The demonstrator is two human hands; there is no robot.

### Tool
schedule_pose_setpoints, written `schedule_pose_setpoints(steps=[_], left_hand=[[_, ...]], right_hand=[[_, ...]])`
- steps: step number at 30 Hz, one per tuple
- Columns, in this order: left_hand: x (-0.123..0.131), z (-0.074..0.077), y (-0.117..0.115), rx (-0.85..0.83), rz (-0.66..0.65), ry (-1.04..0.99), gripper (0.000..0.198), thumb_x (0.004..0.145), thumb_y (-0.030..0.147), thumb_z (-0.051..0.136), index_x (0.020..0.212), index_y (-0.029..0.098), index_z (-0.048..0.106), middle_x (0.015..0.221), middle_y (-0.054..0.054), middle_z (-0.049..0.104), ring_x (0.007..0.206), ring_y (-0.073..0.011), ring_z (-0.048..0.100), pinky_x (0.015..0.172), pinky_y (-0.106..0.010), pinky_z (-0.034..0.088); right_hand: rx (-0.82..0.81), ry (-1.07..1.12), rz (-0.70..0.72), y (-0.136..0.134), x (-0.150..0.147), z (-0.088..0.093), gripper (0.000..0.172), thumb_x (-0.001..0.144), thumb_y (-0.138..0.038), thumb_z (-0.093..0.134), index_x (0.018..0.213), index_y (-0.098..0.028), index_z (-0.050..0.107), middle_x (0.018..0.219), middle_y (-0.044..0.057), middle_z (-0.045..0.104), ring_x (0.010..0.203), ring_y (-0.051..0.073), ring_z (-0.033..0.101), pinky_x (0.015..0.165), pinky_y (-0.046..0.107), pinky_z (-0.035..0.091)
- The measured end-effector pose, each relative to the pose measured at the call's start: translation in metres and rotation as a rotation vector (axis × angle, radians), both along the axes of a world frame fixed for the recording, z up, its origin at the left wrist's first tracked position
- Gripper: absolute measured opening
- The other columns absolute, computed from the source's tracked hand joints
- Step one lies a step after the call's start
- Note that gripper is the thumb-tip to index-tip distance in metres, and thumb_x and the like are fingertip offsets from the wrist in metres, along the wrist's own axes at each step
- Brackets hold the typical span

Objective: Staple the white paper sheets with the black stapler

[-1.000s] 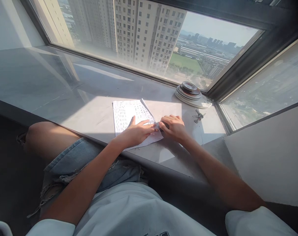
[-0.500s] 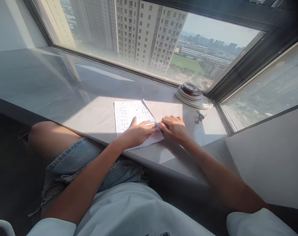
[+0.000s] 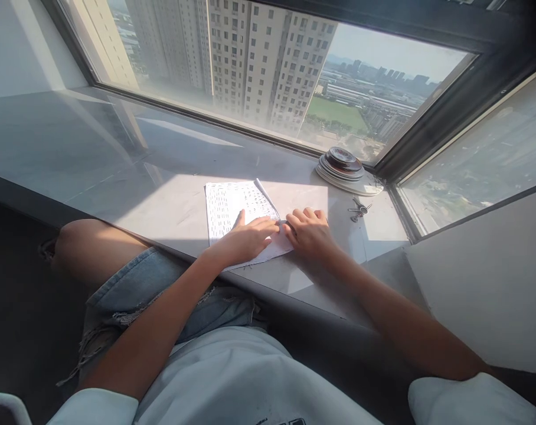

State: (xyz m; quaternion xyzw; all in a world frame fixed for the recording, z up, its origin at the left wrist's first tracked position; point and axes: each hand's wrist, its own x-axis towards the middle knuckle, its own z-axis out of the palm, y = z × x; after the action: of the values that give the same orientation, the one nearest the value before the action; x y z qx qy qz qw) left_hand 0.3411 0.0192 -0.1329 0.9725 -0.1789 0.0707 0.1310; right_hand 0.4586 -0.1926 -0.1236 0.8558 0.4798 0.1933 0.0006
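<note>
A printed white paper sheet [image 3: 230, 206] lies on the grey stone windowsill [image 3: 162, 177], with its right part folded up along a crease. My left hand [image 3: 245, 239] lies flat on the sheet, fingers stretched toward the fold. Beside it, my right hand [image 3: 310, 231] presses on the sheet's right edge with its fingers curled down, touching the paper. The two hands' fingertips nearly meet at the fold.
A stack of plates [image 3: 344, 168] stands at the sill's far right corner by the window frame. A bunch of keys [image 3: 359, 208] lies just right of my right hand. My bare knee [image 3: 84, 248] and denim shorts sit below the sill's front edge.
My right hand has slid slightly left and flattened more onto the paper's edge. The left hand and the sheet have barely moved.
</note>
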Motion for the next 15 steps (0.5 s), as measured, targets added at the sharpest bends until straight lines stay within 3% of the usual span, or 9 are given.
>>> schedule_pose_setpoints(steps=[8, 15], left_hand=[[0.001, 0.002, -0.001, 0.024, 0.02, 0.035, 0.045, 0.115, 0.028, 0.035, 0.156, 0.026, 0.054, 0.169, -0.011, 0.052, 0.162, -0.0293, 0.041, 0.134, -0.069, 0.023], [0.001, 0.002, -0.001, 0.016, 0.034, 0.055, 0.047, 0.115, 0.031, 0.033, 0.157, 0.027, 0.053, 0.17, -0.009, 0.05, 0.162, -0.029, 0.04, 0.134, -0.07, 0.022]], right_hand=[[-0.064, -0.06, -0.024, 0.003, -0.009, 0.002, 0.04, 0.115, -0.04, 0.037, 0.103, -0.018, 0.069, 0.106, 0.015, 0.07, 0.095, 0.031, 0.054, 0.085, 0.045, 0.03], [-0.05, -0.096, -0.006, 0.006, -0.013, -0.002, 0.037, 0.114, -0.033, 0.039, 0.099, -0.017, 0.067, 0.1, 0.013, 0.069, 0.093, 0.03, 0.052, 0.09, 0.046, 0.029]])
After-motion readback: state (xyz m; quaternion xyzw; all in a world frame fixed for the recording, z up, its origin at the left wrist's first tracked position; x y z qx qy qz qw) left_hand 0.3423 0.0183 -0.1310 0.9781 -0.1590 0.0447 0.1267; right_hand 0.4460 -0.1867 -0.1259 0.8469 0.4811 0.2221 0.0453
